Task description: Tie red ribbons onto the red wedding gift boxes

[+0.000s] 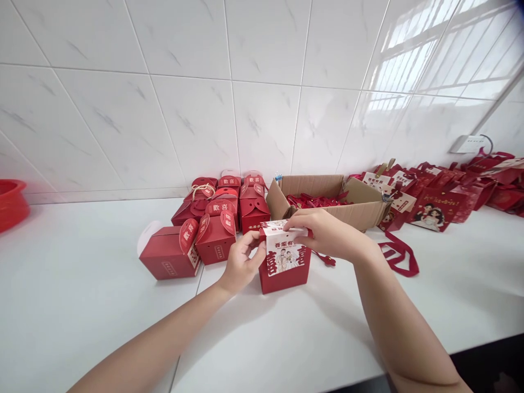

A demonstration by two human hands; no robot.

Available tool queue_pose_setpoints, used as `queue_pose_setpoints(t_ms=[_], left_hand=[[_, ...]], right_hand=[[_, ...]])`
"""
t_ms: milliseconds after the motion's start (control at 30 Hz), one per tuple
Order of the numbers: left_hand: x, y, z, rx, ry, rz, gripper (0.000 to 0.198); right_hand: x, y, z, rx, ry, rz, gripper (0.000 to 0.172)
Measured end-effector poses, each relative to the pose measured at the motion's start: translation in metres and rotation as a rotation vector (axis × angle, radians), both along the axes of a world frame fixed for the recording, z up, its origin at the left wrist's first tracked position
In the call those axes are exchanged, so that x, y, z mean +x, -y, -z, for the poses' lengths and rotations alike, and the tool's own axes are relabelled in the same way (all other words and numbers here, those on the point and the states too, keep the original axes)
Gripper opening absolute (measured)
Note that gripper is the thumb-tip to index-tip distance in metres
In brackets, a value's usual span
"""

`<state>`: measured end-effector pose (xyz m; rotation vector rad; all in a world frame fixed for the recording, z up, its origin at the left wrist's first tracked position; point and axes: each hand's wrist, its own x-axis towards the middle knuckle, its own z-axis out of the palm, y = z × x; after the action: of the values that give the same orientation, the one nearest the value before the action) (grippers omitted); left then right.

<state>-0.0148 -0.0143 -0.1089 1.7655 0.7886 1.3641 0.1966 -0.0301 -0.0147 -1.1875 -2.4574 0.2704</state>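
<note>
A red gift box [285, 281] stands upright on the table in front of me. Over its top and front lies a white paper label [284, 256] with red characters and a cartoon couple. My left hand [243, 263] grips the box's upper left edge, thumb toward the front and fingers bent behind. From the right, my right hand [323, 232] curls over the top, its fingertips closed on the label and the box's upper right edge. Part of the lid is hidden beneath those fingers. Just behind the box lies a red ribbon [326, 260].
Several red boxes [216, 237] with rounded flaps stand to the left. Behind my hands is an open cardboard carton [362, 210] of red ribbons. Many red gift bags [434, 210] line the wall at right, near a loose ribbon strap [403, 262]. A red basin [12, 204] sits far left.
</note>
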Motion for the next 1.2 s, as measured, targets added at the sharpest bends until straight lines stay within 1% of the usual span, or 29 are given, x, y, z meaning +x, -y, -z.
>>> queue_pose_setpoints(t_ms=[100,233,300,433,533,667,733,800,867,967,1000,1033,1100,1167,1200], left_hand=[[0.001,0.002,-0.002,-0.028,0.039,0.008,0.019],[0.002,0.003,-0.004,-0.142,0.086,0.050,0.024],[0.002,0.002,-0.005,-0.202,0.090,0.124,0.030],[0.001,0.001,-0.004,-0.302,0.034,0.318,0.037],[0.001,0.001,-0.005,-0.298,0.008,0.359,0.039],[0.000,0.001,-0.007,-0.245,0.001,0.344,0.033],[0.000,-0.001,-0.006,-0.231,-0.002,0.304,0.031],[0.000,-0.004,-0.003,-0.205,-0.004,0.231,0.032],[0.000,-0.006,0.002,-0.162,-0.005,0.121,0.032],[0.001,-0.007,0.008,-0.099,0.047,-0.057,0.031],[0.002,-0.006,0.009,-0.091,0.073,-0.093,0.031],[0.002,-0.005,0.008,-0.095,0.099,-0.099,0.031],[0.001,-0.002,0.005,-0.112,0.132,-0.054,0.030],[0.002,-0.001,-0.002,-0.095,0.134,-0.025,0.031],[0.002,0.000,-0.006,-0.069,0.116,-0.029,0.029]], right_hand=[[-0.001,0.000,0.000,-0.002,-0.007,-0.019,0.034],[-0.001,0.001,0.000,0.008,-0.014,-0.044,0.035],[-0.001,0.001,-0.001,0.004,-0.014,-0.054,0.034],[-0.003,0.001,-0.002,-0.021,-0.017,-0.094,0.032],[-0.004,0.003,-0.003,-0.031,-0.033,-0.102,0.034],[-0.003,0.002,-0.003,-0.051,-0.034,-0.086,0.037],[-0.002,0.000,-0.002,-0.062,-0.038,-0.072,0.035],[0.000,-0.003,0.000,-0.060,-0.035,-0.045,0.034],[0.000,-0.005,0.002,-0.043,-0.026,-0.019,0.031],[-0.003,-0.008,0.004,-0.050,-0.026,0.003,0.020],[-0.004,-0.008,0.004,-0.065,-0.029,0.009,0.017],[-0.005,-0.008,0.004,-0.081,-0.031,0.018,0.016],[-0.007,-0.007,0.004,-0.103,-0.031,0.041,0.015],[-0.009,-0.007,0.004,-0.108,-0.032,0.056,0.015],[-0.009,-0.006,0.004,-0.110,-0.032,0.054,0.014]])
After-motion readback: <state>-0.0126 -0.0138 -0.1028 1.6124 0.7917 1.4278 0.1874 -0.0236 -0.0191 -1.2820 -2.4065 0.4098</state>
